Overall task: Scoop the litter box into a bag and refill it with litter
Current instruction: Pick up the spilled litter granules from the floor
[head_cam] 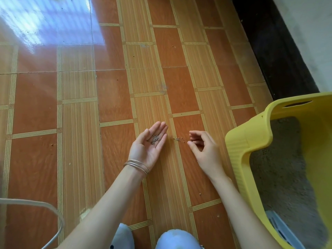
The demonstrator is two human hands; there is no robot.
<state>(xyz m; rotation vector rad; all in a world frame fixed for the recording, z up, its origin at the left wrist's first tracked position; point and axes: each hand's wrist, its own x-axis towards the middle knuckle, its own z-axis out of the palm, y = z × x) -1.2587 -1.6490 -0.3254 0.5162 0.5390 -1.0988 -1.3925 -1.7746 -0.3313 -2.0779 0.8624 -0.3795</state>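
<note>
The left hand lies palm up, fingers straight, carrying a small heap of spilled litter grains. The right hand hovers with fingers loosely curled just beside the few stray grains on the floor. Best to pinch those up, keep the palm level, then tip everything into the yellow litter box at the right.

A home: tiled floor (litter box alongside).
</note>
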